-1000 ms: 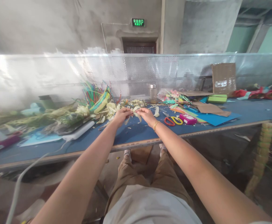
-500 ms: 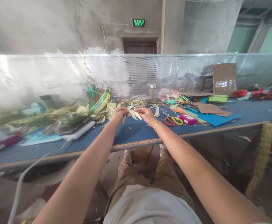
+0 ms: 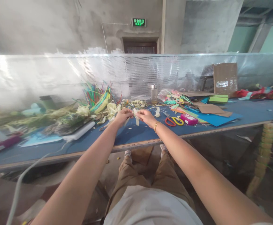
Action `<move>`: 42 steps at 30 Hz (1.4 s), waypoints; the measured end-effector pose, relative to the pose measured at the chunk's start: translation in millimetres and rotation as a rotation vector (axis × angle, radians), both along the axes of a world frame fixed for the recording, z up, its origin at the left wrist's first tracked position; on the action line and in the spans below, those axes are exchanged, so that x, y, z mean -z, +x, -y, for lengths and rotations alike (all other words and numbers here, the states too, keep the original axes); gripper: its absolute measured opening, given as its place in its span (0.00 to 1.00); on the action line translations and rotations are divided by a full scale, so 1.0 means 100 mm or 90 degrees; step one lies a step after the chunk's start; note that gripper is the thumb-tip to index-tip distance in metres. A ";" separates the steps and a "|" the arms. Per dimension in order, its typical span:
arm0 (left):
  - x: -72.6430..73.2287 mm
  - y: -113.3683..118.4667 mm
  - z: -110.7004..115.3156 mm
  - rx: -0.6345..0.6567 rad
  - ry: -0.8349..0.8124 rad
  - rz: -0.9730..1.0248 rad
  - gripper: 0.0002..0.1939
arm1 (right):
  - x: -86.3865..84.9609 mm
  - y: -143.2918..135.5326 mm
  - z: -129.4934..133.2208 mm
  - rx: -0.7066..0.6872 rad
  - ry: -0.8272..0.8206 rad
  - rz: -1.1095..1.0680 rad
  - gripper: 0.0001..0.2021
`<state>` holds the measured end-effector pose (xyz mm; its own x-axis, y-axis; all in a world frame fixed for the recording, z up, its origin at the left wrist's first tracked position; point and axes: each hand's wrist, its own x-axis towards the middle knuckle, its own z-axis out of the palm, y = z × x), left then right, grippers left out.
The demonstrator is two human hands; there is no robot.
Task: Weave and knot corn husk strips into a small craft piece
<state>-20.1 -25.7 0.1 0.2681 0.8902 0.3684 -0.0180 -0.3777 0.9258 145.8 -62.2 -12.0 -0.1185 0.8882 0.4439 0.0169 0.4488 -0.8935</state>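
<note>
A pale cream strip (image 3: 136, 120) hangs between my two hands above the blue table. My left hand (image 3: 124, 115) pinches the strip with fingers closed. Against it from the right, my right hand (image 3: 146, 116) has its fingertips closed on the same strip; a gold bracelet (image 3: 156, 126) circles that wrist. Another pale strip (image 3: 157, 112) lies on the table just beyond my right hand. Red-handled scissors (image 3: 170, 122) and yellow-handled scissors (image 3: 178, 121) rest to the right.
Coloured stems (image 3: 96, 97) and pale green bundles (image 3: 61, 117) lie left. A bottle (image 3: 153, 93) stands behind my hands. A pink box (image 3: 189, 119), blue sheets (image 3: 220, 119) and cardboard (image 3: 225, 78) are at right. A white cable (image 3: 21, 178) crosses the table's front edge (image 3: 127, 146).
My hands have drawn closer together. The pale strip, looped and slanting to the right before, now hangs down between the fingertips.
</note>
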 end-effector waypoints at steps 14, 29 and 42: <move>0.02 0.01 0.00 0.014 0.050 -0.049 0.15 | 0.08 0.03 -0.10 0.106 -0.053 0.108 0.08; 0.07 0.00 -0.03 0.015 0.160 -0.156 0.12 | 0.10 0.04 -0.11 0.135 -0.042 0.141 0.08; 0.07 0.01 -0.03 -0.007 0.169 -0.175 0.13 | 0.12 0.07 -0.12 0.198 0.024 0.188 0.09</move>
